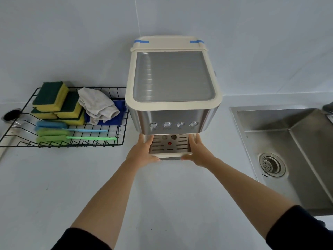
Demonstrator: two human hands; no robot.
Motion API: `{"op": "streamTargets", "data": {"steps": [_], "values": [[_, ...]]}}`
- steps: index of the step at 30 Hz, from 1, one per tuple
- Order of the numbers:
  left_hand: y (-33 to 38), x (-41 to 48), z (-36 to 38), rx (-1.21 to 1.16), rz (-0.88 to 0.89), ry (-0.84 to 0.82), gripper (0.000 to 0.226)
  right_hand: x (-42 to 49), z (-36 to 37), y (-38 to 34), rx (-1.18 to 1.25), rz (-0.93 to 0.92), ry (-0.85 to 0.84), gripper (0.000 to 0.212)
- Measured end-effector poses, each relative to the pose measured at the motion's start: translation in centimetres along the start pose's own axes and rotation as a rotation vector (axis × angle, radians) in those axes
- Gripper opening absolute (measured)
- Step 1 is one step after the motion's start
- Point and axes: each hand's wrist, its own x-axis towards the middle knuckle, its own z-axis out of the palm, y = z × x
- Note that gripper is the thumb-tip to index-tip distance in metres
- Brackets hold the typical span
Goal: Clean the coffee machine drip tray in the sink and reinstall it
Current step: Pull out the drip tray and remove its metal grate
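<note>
left hand point(142, 154) and right hand point(197, 152) reached forward, fingers point(148, 142) pressed together along the sides of the drip tray point(170, 148), thumbs gripping its front edge. the slotted metal tray sat under the coffee machine point(173, 87).

Both arms are extended forward, the bare forearms converging and the black sleeves point(302, 228) ending near the elbows. The left hand point(142, 152) and right hand point(196, 152) clasp opposite sides of the cream drip tray with slotted steel grid point(170, 147). The fingers lie along its flanks and the thumbs are hooked across its front edge.
</note>
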Motion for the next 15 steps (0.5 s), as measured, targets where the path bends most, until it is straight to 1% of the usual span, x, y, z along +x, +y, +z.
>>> {"op": "streamTargets", "data": {"steps": [4, 10, 15], "values": [[0.2, -0.5, -0.2, 0.005, 0.011, 0.015, 0.098, -0.4, -0.3, -0.2, -0.003, -0.012, 0.007, 0.068], [0.7, -2.4, -0.9, 0.083, 0.057, 0.044, 0.097, -2.3, -0.4, -0.3, -0.003, 0.003, -0.001, 0.088], [1.3, -4.8, -0.7, 0.108, 0.032, 0.026, 0.097, -4.6, -0.2, -0.3, -0.027, -0.043, 0.036, 0.086]]}}
